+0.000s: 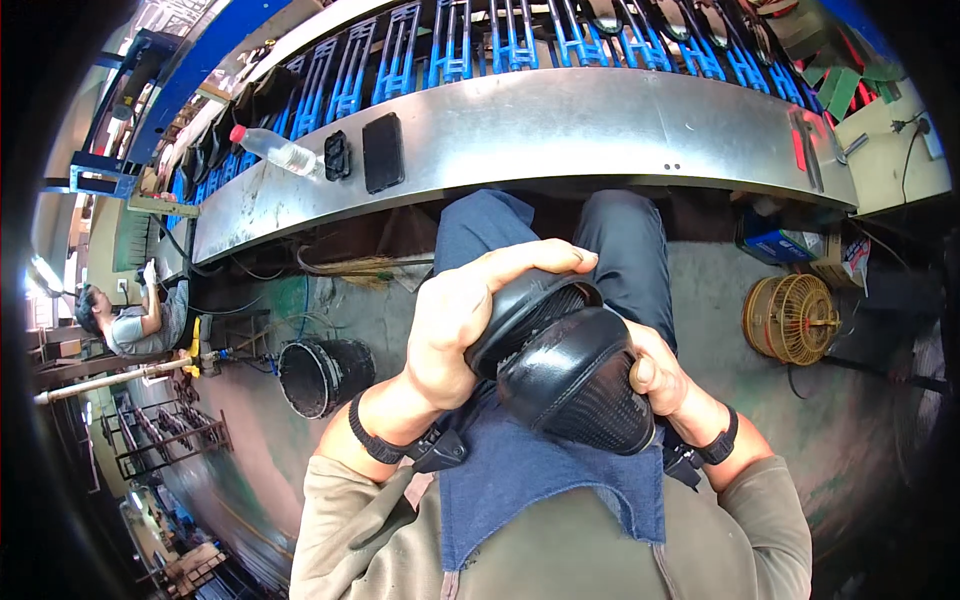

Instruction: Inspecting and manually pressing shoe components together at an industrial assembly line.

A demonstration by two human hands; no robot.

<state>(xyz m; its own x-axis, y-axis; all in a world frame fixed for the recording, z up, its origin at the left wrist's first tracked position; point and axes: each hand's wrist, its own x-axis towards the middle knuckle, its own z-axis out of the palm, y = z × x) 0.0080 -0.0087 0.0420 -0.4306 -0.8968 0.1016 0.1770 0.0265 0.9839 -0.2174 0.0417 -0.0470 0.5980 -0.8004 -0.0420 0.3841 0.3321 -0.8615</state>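
Glossy black round-toed shoe — dotted panel; blue denim apron; silver-grey flat metal bench; clear plastic bottle — red cap.

No text can be read with certainty. Blue box, standing under right part of metal bench, carries pale marks on its side, looking like printing; they are too small and too blurred for reading. White packet, near blue box, shows some reddish marks, also not clear; whether these are letters or only pattern, cannot tell from this view.
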